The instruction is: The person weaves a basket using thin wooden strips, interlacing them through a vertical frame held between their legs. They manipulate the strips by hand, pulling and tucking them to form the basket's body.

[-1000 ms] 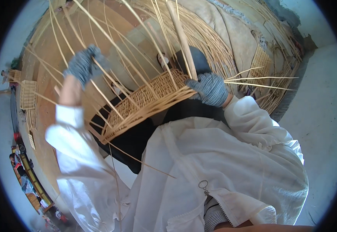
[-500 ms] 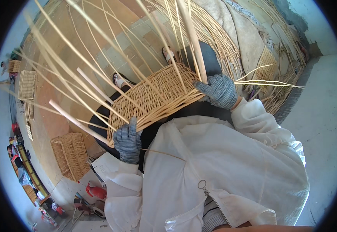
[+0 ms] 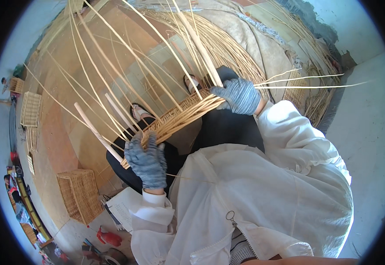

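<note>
A partly woven wicker basket [image 3: 183, 112] lies tilted across my lap on dark trousers [image 3: 225, 130], with long pale canes fanning upward and away from it. My left hand [image 3: 148, 161], in a grey knit glove, is closed over the basket's near left end, beside short thick stakes [image 3: 87, 119]. My right hand [image 3: 238, 96], gloved alike, grips the right end next to a thick upright stick [image 3: 203, 57]. Loose cane ends poke out rightward past that hand. The basket's woven interior is mostly hidden behind its near band.
A long pile of canes [image 3: 232, 44] and beige cloth [image 3: 267, 53] lie beyond. At left stand wicker baskets [image 3: 76, 192] [image 3: 31, 110], an open paper pad [image 3: 119, 207], a red object [image 3: 108, 236] and a cluttered low rack [image 3: 26, 207]. A pale wall [image 3: 360, 132] is at right.
My left hand has come down from among the upper canes onto the near left end. Since half a second ago the basket has tipped, so less of its woven inside shows.
</note>
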### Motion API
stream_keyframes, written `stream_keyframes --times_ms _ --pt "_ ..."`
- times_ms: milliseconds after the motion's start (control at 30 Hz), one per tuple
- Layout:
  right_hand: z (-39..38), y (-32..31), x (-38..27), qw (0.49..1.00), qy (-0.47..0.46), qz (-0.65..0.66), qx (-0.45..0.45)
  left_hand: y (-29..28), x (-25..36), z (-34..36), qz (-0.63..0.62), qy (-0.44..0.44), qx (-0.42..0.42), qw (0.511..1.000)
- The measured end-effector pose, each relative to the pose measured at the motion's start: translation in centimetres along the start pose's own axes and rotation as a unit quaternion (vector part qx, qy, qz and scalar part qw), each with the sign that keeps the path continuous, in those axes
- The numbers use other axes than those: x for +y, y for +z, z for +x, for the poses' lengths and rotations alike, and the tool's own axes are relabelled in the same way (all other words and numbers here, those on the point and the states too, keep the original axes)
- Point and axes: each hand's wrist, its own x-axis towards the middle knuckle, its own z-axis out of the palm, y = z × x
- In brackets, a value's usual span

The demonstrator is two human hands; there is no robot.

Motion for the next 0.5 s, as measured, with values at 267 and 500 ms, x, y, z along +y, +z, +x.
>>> stream_keyframes --times_ms 267,500 --pt "-1.3 2.1 -1.1 0.999 0.024 -0.023 0.043 5.7 -0.3 0.3 0.035 0.099 0.045 0.993" --pt "-0.8 1.4 -0.6 0.999 -0.007 -0.011 0.041 1.5 2.9 1.6 -0.030 -0.013 -0.048 0.998"
